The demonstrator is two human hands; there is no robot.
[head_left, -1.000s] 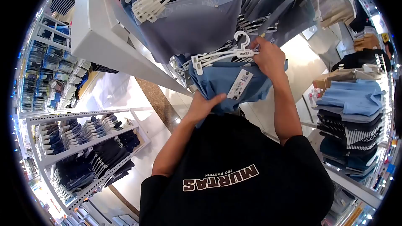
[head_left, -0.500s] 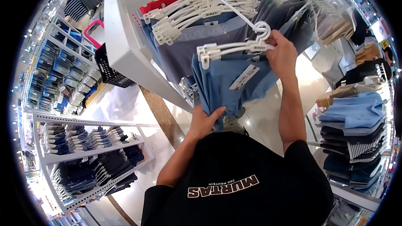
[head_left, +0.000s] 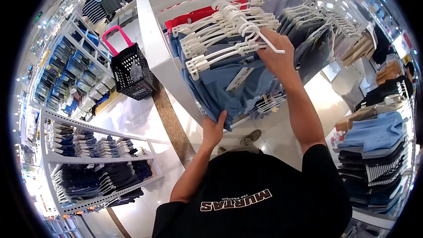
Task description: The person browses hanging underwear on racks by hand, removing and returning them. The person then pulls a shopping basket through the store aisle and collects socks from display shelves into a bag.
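My right hand (head_left: 277,56) is closed on the right end of white clip hangers (head_left: 224,54) marked BOKESI. From these hangers hangs a light blue garment (head_left: 209,89) with a white tag (head_left: 240,79); whether it is one piece or more I cannot tell. The hanger hooks (head_left: 250,31) are at a white display prong (head_left: 269,43), close in front of the other hangers. My left hand (head_left: 214,128) pinches the garment's lower edge, thumb on top and fingers partly hidden behind the cloth.
More hangered clothes (head_left: 308,22) fill the white rack (head_left: 154,39). A black basket with a pink handle (head_left: 132,72) stands on the floor to the left. Shelves of hangered clothes (head_left: 99,167) are at lower left, folded shirts (head_left: 374,134) at right.
My right hand has carried the hangers and blue garment left and in against the other hangers on the prong. My left hand still holds the garment's lower edge. The view has shifted, showing more basket.
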